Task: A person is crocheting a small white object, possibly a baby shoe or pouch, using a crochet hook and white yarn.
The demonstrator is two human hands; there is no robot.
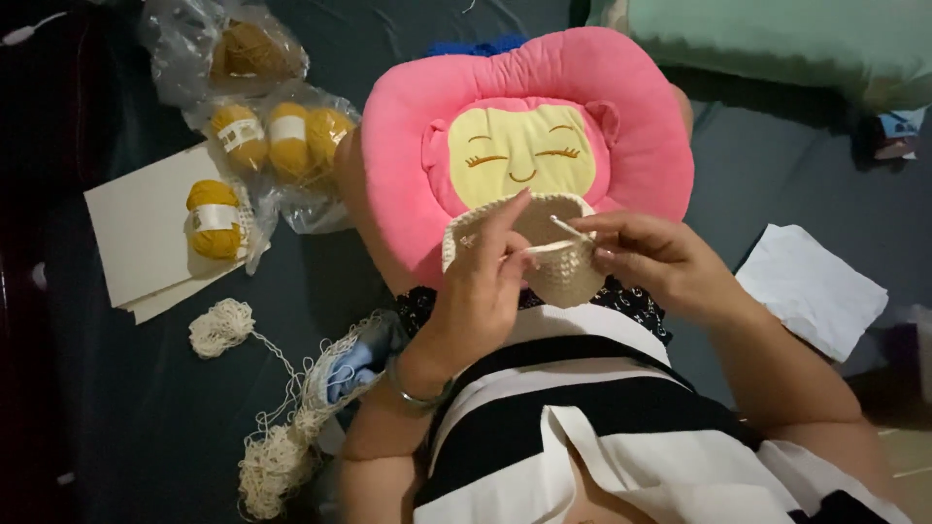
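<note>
Cream crocheted cup (563, 267), pinched at its rim by left hand (481, 291), needs steady tension while right hand (660, 257) pinches the hook (571, 229).

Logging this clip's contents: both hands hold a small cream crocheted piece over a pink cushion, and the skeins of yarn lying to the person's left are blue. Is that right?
Not quite. The skeins of yarn are mustard yellow, not blue, as the head view shows. The rest stands: the left hand and right hand hold the cream crocheted piece over the pink cushion.
</note>
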